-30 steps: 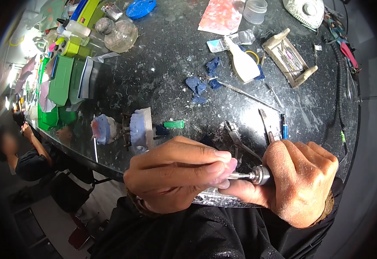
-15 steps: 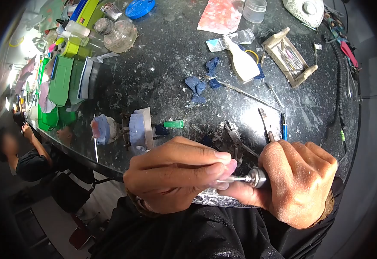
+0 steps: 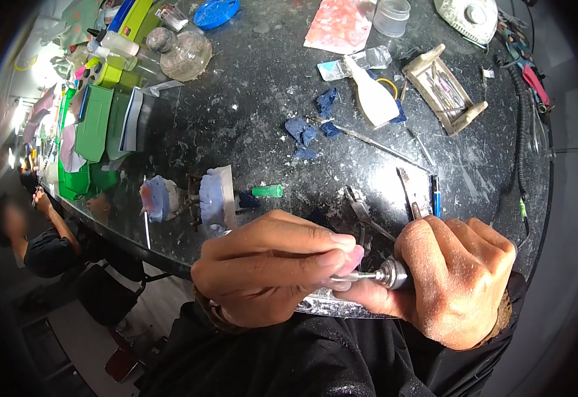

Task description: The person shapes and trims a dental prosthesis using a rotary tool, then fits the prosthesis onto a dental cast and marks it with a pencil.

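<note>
My left hand [image 3: 262,268] is closed, its fingertips pinching a small pink piece [image 3: 354,259] that is mostly hidden behind them. My right hand [image 3: 454,278], dusted with white powder, wraps round a metal rotary handpiece [image 3: 393,273]. The handpiece's thin bit points left and meets the pink piece at the left fingertips; its exact contact is hidden. My right thumb stretches under the bit towards the left hand. Just beyond the hands lie metal pliers [image 3: 366,213], a flat-bladed tool [image 3: 408,192] and a blue pen [image 3: 436,196].
Blue-and-white dental casts [image 3: 215,198] stand left of a green cap [image 3: 267,191]. Farther back are a white bottle [image 3: 373,99], a tool holder [image 3: 442,89], blue scraps [image 3: 300,130] and a glass jar [image 3: 186,56]. Green boxes [image 3: 94,122] line the left edge. Another person [image 3: 51,245] sits far left.
</note>
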`<action>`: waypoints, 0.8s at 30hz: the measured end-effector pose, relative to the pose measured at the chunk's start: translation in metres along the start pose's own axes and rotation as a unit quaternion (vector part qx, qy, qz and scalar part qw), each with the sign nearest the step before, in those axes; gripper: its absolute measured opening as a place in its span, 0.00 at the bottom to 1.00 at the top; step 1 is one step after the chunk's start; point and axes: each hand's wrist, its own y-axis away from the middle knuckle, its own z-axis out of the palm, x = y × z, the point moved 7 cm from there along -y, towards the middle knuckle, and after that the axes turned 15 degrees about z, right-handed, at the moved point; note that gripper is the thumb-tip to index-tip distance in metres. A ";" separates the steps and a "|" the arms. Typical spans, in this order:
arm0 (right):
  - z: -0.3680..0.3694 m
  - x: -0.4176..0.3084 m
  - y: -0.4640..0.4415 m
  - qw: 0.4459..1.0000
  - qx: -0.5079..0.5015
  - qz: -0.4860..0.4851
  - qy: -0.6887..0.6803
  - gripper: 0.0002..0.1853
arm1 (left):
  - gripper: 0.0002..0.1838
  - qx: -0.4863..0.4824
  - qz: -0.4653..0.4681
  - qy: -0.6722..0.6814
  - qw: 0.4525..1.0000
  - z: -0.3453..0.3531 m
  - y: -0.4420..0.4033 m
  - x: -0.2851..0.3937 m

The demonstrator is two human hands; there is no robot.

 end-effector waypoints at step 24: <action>-0.001 -0.001 -0.001 1.000 0.011 -0.006 0.011 0.31 | 0.11 -0.006 0.016 -0.010 1.000 0.001 0.000 0.001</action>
